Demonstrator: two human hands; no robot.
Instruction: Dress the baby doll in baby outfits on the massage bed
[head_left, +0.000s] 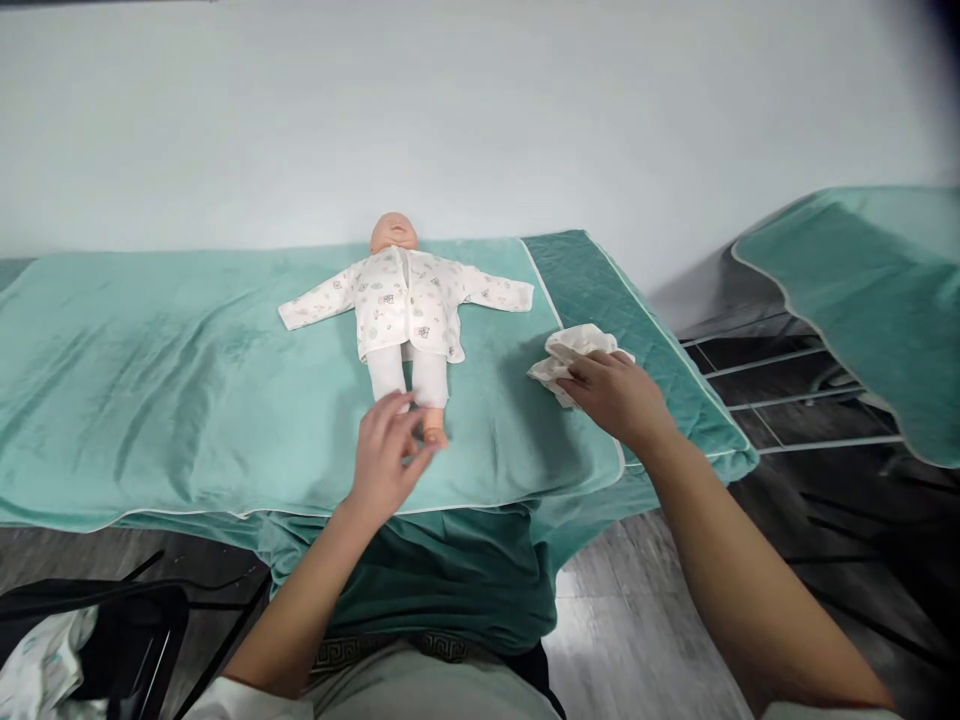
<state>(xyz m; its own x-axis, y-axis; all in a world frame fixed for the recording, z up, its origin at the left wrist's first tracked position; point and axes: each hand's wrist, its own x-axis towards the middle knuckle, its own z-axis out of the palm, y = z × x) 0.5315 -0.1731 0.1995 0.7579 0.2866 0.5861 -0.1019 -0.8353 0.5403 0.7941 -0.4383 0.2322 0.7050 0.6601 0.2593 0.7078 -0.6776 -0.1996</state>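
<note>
A baby doll [394, 232] lies on its back with both arms stretched out sideways. It wears a white printed jacket [382, 300] and white trousers [430, 378]; one bare foot [433, 425] shows. My left hand [386, 450] hovers in front of the doll's lower legs, its fingers apart and holding nothing, and hides the other foot. To the right of the doll, my right hand [619, 395] has its fingers closed on a crumpled white cloth [574, 345], at the edge of the light green sheet. The cloth's exact kind cannot be made out.
The light green sheet [187, 400] covers a bed over a darker quilted cover [637, 320]. At right are a metal frame [795, 405] and another green-draped surface [862, 290]. A black container [154, 640] with printed cloth [49, 660] stands lower left. A wall rises behind.
</note>
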